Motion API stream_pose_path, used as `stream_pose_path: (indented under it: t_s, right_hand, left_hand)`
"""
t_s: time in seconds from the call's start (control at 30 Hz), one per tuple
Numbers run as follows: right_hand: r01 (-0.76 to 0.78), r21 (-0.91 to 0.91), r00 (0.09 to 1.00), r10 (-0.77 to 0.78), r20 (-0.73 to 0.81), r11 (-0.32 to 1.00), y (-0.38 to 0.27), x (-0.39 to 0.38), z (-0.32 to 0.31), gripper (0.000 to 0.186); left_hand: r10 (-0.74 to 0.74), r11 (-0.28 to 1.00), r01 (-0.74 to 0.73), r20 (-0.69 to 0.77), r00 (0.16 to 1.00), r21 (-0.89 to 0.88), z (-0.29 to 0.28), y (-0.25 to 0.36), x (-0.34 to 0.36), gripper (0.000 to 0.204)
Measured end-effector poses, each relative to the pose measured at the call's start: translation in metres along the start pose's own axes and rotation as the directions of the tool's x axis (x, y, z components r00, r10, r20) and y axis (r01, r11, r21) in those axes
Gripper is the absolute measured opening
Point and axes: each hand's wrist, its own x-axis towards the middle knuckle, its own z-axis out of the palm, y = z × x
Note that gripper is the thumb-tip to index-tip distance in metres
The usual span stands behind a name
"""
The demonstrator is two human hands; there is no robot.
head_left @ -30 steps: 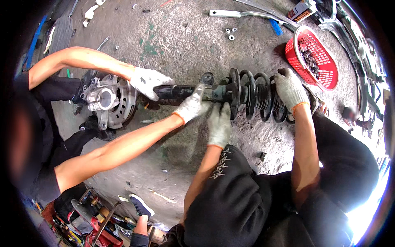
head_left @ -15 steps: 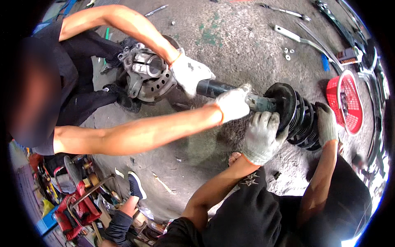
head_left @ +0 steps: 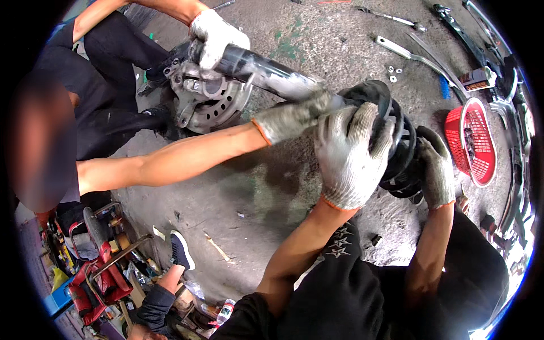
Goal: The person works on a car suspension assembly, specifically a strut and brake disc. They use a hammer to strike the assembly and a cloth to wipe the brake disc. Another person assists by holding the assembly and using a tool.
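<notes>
My gloved left hand (head_left: pixel 348 158) is closed on the upper strut assembly (head_left: pixel 382 96) beside its black coil spring (head_left: pixel 403 170). My gloved right hand (head_left: pixel 436 170) grips the spring end, its fingers partly hidden. The strut's tube (head_left: pixel 266 76) slants up leftward to the steering knuckle and brake disc (head_left: pixel 229 105). A co-worker's upper gloved hand (head_left: pixel 218 37) holds the tube near the knuckle; their lower gloved hand (head_left: pixel 292 119), blurred, reaches to the strut beside my left hand. Whether tube and knuckle touch is unclear.
A red basket (head_left: pixel 481 158) of metal parts lies right, near nuts (head_left: pixel 392 78), bars (head_left: pixel 396 48) and a can (head_left: pixel 476 79). A co-worker (head_left: pixel 96 96) crouches left. A cluttered red tool tray (head_left: pixel 102 283) and another person's leg (head_left: pixel 170 277) are at lower left.
The strut has tilted, its tube end moving up and left over the knuckle with the co-worker's upper hand. My left hand has moved upward, toward the spring.
</notes>
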Motion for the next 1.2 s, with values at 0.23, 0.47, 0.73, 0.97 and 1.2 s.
stream_pose_path:
  t_s: [0.23,0.47,0.73,0.97,1.2]
  right_hand:
    - [-0.080,-0.234,0.990,0.049,-0.134,0.969,0.010,0.009,0.000,0.029]
    - [-0.045,-0.372,0.996,0.015,-0.083,0.927,0.012,0.015,-0.006,0.032]
    - [-0.004,-0.387,0.995,-0.036,-0.096,0.922,0.003,0.015,-0.010,0.034]
    - [-0.075,-0.224,0.989,0.043,-0.145,0.972,0.002,0.010,-0.008,0.032]
    - [-0.043,-0.056,0.988,0.034,-0.149,0.998,0.000,0.009,0.006,0.028]
  left_hand:
    - [-0.272,0.935,0.267,0.013,0.962,-0.233,-0.034,0.000,-0.076,0.020]
    - [-0.817,0.432,0.891,0.358,0.453,-0.141,-0.011,-0.031,-0.123,0.036]
    - [-0.646,0.550,0.822,0.548,0.531,-0.148,0.026,-0.027,-0.132,0.055]
    - [-0.389,0.750,0.601,0.552,0.738,-0.276,0.046,-0.026,-0.139,0.073]
    - [-0.556,0.827,0.515,0.450,0.698,0.223,0.025,-0.005,-0.111,0.063]
